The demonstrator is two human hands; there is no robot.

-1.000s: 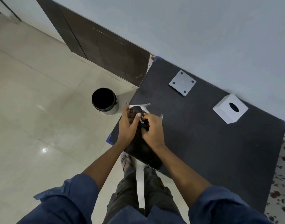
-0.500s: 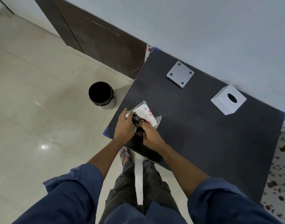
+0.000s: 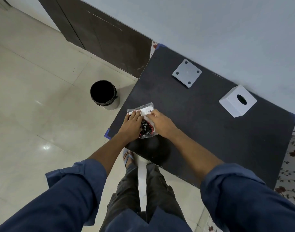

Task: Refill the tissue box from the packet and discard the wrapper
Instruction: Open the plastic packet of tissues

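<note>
- Bin (image 3: 104, 95) — round, black-lined, standing on the tiled floor just beside the left edge of the worktop (image 3: 210, 131).
- Left hand (image 3: 131, 124) — laid flat on the left side of the packet (image 3: 146, 120), fingers together and pointing away from the person, pressing it down.
- Packet — clear wrapper with white tissues at its far end and dark print nearer the person; it lies on the worktop near the front left corner, between the two hands.
- Right hand (image 3: 160, 122) — fingertips pinching the wrapper at the packet's right side.
- Grey plate (image 3: 187, 72) — square, four dark dots at its corners, flat near the wall.
- Tissue box (image 3: 238, 101) — white cube with a round top hole, at the far right, well apart from the packet.
</note>
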